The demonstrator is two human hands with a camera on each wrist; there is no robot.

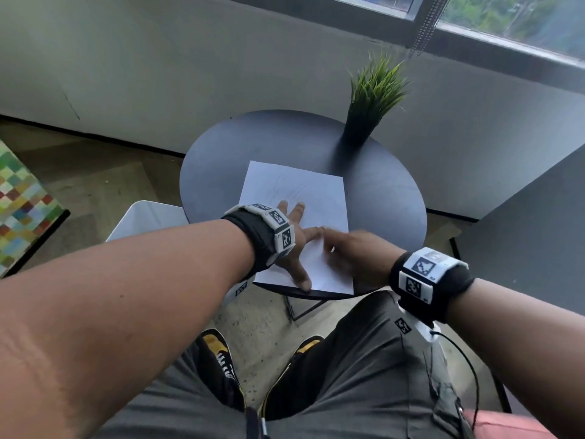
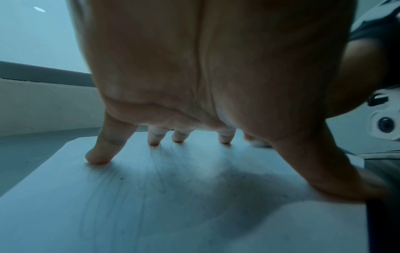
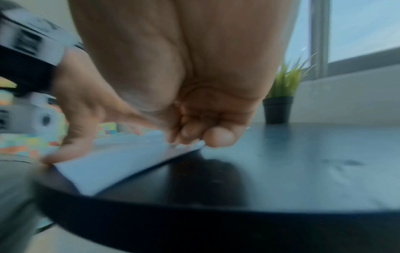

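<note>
A white sheet of paper (image 1: 294, 188) with faint pencil scribbles lies on a round dark table (image 1: 380, 191), its near edge at the table's rim. My left hand (image 1: 300, 240) is spread over the sheet's near left part. Its straight fingertips (image 2: 97, 159) and thumb press the paper (image 2: 151, 214) down. My right hand (image 1: 354, 251) is blurred at the sheet's right edge. In the right wrist view its thumb and curled fingers (image 3: 218, 137) meet on that edge of the paper (image 3: 119, 162) and pinch it. The sheet still lies flat.
A green plant in a black pot (image 1: 373, 99) stands at the table's far right, also visible as the pot (image 3: 278, 109). A white chair (image 1: 148, 220) sits left of the table, with a chequered multicoloured item (image 1: 22, 210) farther left. Wall and window run behind; my legs are below the table rim.
</note>
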